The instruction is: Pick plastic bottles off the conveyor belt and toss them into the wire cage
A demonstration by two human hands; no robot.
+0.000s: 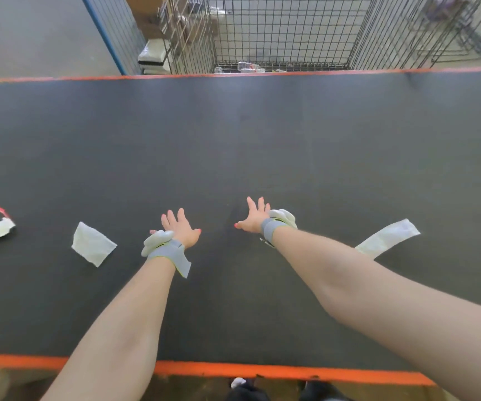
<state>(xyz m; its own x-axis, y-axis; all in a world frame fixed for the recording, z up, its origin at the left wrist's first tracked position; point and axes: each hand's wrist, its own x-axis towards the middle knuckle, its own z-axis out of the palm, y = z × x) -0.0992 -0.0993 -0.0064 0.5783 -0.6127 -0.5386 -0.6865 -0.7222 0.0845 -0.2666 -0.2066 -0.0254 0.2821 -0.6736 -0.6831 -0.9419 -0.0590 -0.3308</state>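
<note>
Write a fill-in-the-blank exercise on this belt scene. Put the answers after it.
1. The left hand and the right hand, fingers spread, hold ____.
2. The dark conveyor belt has edges coloured ____.
3. The square white paper lies to the ____ of the left hand.
4. The wire cage stands on the ____ side of the belt from the person.

Answers: nothing; orange; left; far

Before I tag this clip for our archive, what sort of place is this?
Most likely a recycling or waste-sorting line. A wide black conveyor belt with orange edges carries a paper scrap, and a wire cage stands beyond it with plastic bottles on its floor.
</note>
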